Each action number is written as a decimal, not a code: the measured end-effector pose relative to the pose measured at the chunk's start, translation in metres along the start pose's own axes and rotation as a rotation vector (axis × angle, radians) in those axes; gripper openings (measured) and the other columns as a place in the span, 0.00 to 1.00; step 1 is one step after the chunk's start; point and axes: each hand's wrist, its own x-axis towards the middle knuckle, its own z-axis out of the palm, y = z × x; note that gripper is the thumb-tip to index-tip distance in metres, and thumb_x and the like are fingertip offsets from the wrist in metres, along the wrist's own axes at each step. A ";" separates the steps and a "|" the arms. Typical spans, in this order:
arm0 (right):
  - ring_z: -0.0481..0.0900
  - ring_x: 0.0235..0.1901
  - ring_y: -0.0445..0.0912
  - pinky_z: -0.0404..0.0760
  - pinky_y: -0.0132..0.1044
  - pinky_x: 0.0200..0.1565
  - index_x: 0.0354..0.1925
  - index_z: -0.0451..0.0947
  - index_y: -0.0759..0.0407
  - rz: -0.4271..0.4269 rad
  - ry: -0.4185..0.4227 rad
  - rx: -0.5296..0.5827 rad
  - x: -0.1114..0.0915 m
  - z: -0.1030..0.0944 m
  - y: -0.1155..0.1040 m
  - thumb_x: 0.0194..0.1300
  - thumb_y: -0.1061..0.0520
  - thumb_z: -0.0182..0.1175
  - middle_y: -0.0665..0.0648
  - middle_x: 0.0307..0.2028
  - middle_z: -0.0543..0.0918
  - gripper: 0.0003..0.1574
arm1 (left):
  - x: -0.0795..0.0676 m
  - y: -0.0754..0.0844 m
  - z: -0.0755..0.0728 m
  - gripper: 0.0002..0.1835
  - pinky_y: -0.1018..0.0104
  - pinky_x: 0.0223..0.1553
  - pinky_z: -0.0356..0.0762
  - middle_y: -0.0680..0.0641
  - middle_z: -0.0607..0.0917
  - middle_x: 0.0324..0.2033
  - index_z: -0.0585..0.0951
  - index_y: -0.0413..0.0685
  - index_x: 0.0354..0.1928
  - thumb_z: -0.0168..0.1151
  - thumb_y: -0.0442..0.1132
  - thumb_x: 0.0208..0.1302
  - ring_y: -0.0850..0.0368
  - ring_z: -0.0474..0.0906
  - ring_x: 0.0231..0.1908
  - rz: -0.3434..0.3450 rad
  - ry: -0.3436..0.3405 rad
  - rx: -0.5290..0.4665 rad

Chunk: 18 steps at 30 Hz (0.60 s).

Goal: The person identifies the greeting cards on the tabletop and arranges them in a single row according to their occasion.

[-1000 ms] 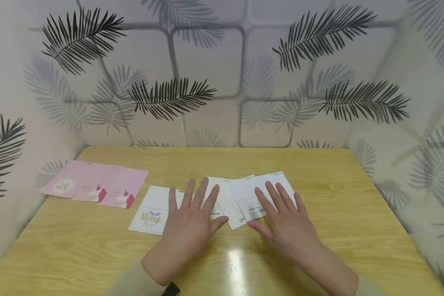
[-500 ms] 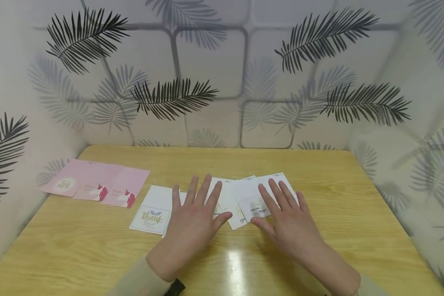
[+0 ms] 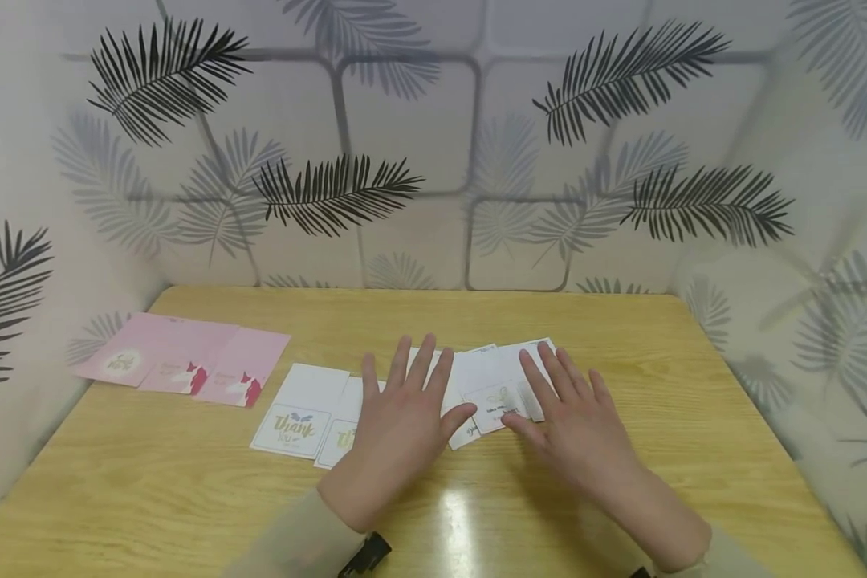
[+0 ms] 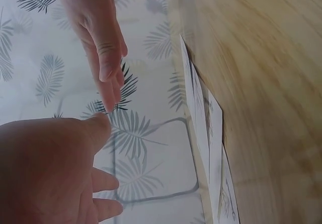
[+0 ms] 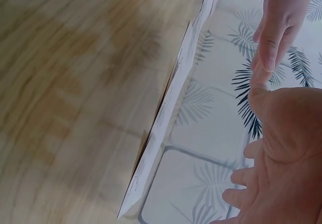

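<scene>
My left hand [image 3: 403,425] is spread flat, palm down, over the middle of a row of white cards on the table. My right hand [image 3: 584,429], also spread, hovers over the row's right end. Both wrist views show the hands raised above the cards, holding nothing. At the row's left end lies a white card with "Thank you" lettering [image 3: 285,385]. Beside it, a card with gold lettering [image 3: 341,433] is partly covered by my left hand. Between the hands, a white card with a heart [image 3: 486,405] overlaps its neighbours. In the left wrist view the white cards [image 4: 198,118] look slightly lifted at their edges.
Several pink cards [image 3: 220,357] lie overlapped at the table's left edge, some with dark pink motifs. The wooden table [image 3: 621,329] meets a wall [image 3: 412,257] printed with leaves at its back. Wall panels also flank both sides.
My left hand has moved to the right, uncovering more of the second white card. My right hand has shifted slightly right. The cards stay where they were.
</scene>
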 end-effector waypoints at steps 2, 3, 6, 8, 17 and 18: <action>0.56 0.83 0.67 0.54 0.75 0.77 0.88 0.56 0.58 0.008 -0.008 0.009 0.000 0.000 0.003 0.83 0.33 0.58 0.67 0.86 0.55 0.52 | 0.004 0.005 0.001 0.44 0.23 0.78 0.44 0.44 0.58 0.87 0.64 0.54 0.87 0.46 0.72 0.83 0.38 0.49 0.86 0.005 -0.007 -0.004; 0.56 0.83 0.68 0.54 0.75 0.77 0.88 0.56 0.58 0.011 -0.012 0.010 0.000 0.001 0.005 0.83 0.33 0.58 0.67 0.86 0.55 0.52 | 0.006 0.007 0.003 0.44 0.23 0.78 0.44 0.44 0.58 0.87 0.63 0.54 0.87 0.46 0.72 0.83 0.38 0.49 0.86 0.007 -0.009 -0.006; 0.55 0.83 0.68 0.54 0.75 0.77 0.88 0.56 0.59 0.026 -0.021 0.013 -0.001 0.001 0.010 0.82 0.33 0.59 0.67 0.86 0.56 0.53 | 0.011 0.014 0.007 0.44 0.23 0.78 0.43 0.45 0.58 0.87 0.63 0.55 0.88 0.44 0.73 0.83 0.38 0.48 0.86 0.015 -0.015 -0.009; 0.55 0.83 0.69 0.54 0.75 0.77 0.88 0.56 0.59 0.039 -0.022 0.015 -0.001 0.001 0.014 0.82 0.33 0.60 0.68 0.86 0.56 0.53 | 0.014 0.018 0.010 0.44 0.23 0.78 0.44 0.45 0.59 0.87 0.63 0.55 0.87 0.44 0.73 0.83 0.38 0.49 0.86 0.022 -0.011 -0.013; 0.53 0.83 0.70 0.52 0.76 0.77 0.88 0.54 0.60 0.091 -0.036 0.039 0.001 -0.001 0.030 0.82 0.34 0.60 0.70 0.85 0.56 0.54 | 0.027 0.031 0.019 0.42 0.25 0.78 0.47 0.45 0.61 0.86 0.65 0.55 0.87 0.45 0.72 0.83 0.39 0.52 0.85 0.023 -0.004 0.000; 0.53 0.83 0.70 0.51 0.76 0.77 0.88 0.54 0.60 0.099 -0.040 0.046 0.001 -0.001 0.031 0.82 0.34 0.60 0.70 0.85 0.56 0.53 | 0.029 0.032 0.019 0.42 0.25 0.78 0.47 0.45 0.61 0.86 0.65 0.55 0.87 0.45 0.72 0.83 0.39 0.52 0.85 0.023 -0.009 -0.008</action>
